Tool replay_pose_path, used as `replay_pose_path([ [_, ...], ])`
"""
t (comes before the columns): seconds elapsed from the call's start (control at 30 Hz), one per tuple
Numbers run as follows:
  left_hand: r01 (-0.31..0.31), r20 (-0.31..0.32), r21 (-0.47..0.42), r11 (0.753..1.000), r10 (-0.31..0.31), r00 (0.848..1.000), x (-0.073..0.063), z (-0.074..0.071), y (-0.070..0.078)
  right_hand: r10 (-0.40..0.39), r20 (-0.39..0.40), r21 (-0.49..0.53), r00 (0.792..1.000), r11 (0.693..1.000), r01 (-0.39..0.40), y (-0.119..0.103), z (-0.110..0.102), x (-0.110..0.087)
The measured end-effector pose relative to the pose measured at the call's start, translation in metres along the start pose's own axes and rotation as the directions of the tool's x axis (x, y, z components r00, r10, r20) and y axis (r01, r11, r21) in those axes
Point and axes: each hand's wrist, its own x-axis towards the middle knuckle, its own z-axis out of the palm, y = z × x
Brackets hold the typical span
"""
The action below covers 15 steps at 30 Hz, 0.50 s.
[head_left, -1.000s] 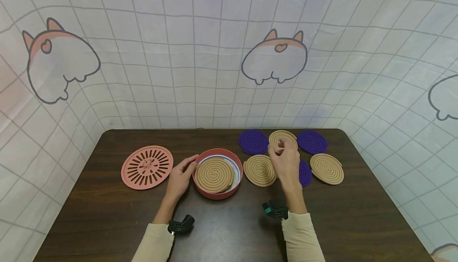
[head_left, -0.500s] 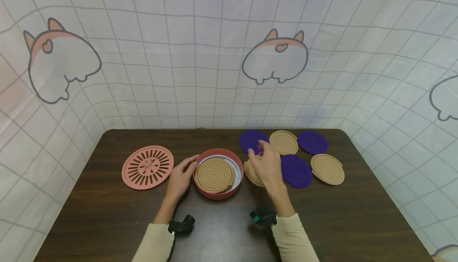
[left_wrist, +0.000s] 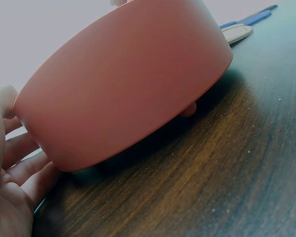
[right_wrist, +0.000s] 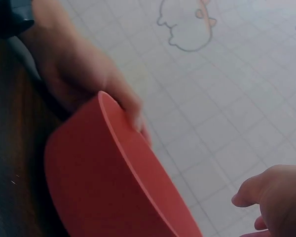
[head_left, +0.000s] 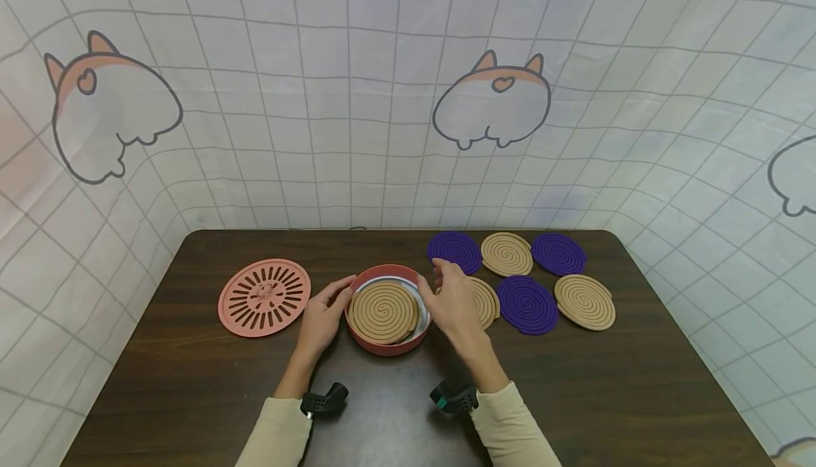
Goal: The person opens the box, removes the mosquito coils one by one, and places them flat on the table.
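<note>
My left hand [head_left: 321, 317] holds the left side of a round red mosquito coil box [head_left: 387, 349], thumb at its rim and fingers along the outer wall, as the left wrist view also shows. A tan mosquito coil [head_left: 382, 311] lies inside on a whitish lining, with a darker edge showing under it. My right hand [head_left: 454, 304], holding nothing, is by the box's right rim with thumb and fingers apart. In the right wrist view the right thumb [right_wrist: 249, 191] stands off from the red wall. Partly behind this hand lies another tan coil [head_left: 487, 304].
A pink slotted lid [head_left: 264, 297] lies left of the box. To the right are purple coils [head_left: 528, 304] and tan coils [head_left: 584, 301] in two loose rows, flat on the dark wooden table [head_left: 191, 382]. A white grid-patterned curtain [head_left: 370, 134] stands behind the table.
My right hand has moved left from over the coils to the box's right rim, uncovering a purple and a tan coil. The left hand and box have stayed in place.
</note>
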Motion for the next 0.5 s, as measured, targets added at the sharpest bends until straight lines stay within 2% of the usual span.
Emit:
replay_pose_path([
  [0.17,-0.002,0.003,-0.022,1.0,0.002,1.0,-0.001,0.0,0.001,-0.041,0.032,-0.014,0.999,0.999,0.041,-0.005,0.009,-0.004],
  [0.5,-0.02,-0.005,0.018,1.0,0.02,1.0,0.0,0.0,0.0,-0.059,0.071,-0.07,0.996,0.996,0.064,-0.009,0.024,-0.011],
])
